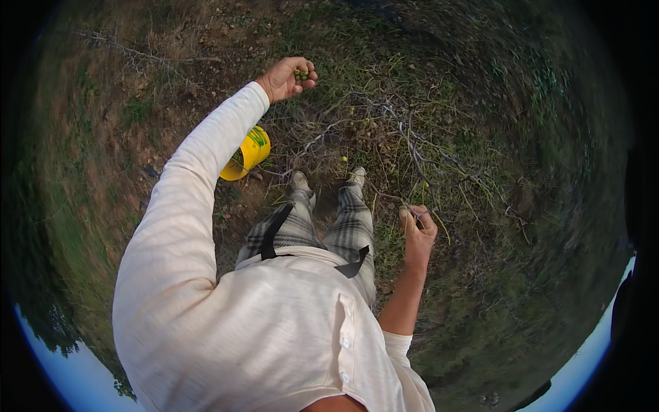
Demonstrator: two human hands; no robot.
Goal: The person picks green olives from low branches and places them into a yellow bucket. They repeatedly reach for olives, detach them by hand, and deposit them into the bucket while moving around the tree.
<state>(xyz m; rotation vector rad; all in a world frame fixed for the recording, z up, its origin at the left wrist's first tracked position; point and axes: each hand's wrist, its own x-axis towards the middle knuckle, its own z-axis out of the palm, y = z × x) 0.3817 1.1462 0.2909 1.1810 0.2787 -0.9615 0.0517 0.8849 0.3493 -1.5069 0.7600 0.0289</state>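
Observation:
My left hand (289, 79) is out beyond the bucket, its fingers curled around several small green fruits (301, 75). Below that forearm a yellow plastic bucket (253, 149) lies tilted on the ground, partly hidden by the white sleeve. My right hand (420, 226) pinches a thin bare twig (394, 197) between thumb and fingers, to the right of my legs. A few round yellow-green fruits (344, 159) lie or hang among the twigs in front of my shoes.
Grey, thorny-looking branches (412, 141) spread over the grass ahead and to the right. Another dry branch (149, 55) lies at the upper left on stony soil. My shoes (357, 176) stand close to the tangle of twigs.

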